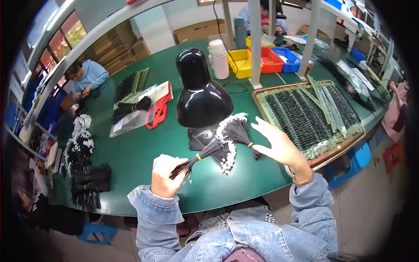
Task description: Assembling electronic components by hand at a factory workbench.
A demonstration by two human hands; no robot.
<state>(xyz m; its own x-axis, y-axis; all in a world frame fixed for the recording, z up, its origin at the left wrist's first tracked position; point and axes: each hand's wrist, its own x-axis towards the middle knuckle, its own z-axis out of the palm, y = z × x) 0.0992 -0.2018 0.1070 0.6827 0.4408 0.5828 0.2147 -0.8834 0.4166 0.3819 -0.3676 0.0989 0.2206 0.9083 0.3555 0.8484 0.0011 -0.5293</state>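
Observation:
My left hand point(165, 175) is closed round the lower end of a bundle of thin black wires point(211, 150), bound by a yellow band. White connector ends fan out at the bundle's far end, above the green table point(209, 192). My right hand point(279, 143) is held with its fingers spread, just right of a second banded wire bundle point(238, 132) with white tips. Whether its fingertips touch that bundle I cannot tell. Right behind both bundles stands a black desk lamp point(204, 104), its base partly hidden by them.
A tray point(257, 98) of green strips and black parts lies at right. More wire bundles point(91, 178) lie along the left edge. A plastic bag with a red strap point(160, 112), a pink bottle point(218, 60) and a yellow bin point(238, 65) stand farther back. Another person point(92, 75) sits at far left.

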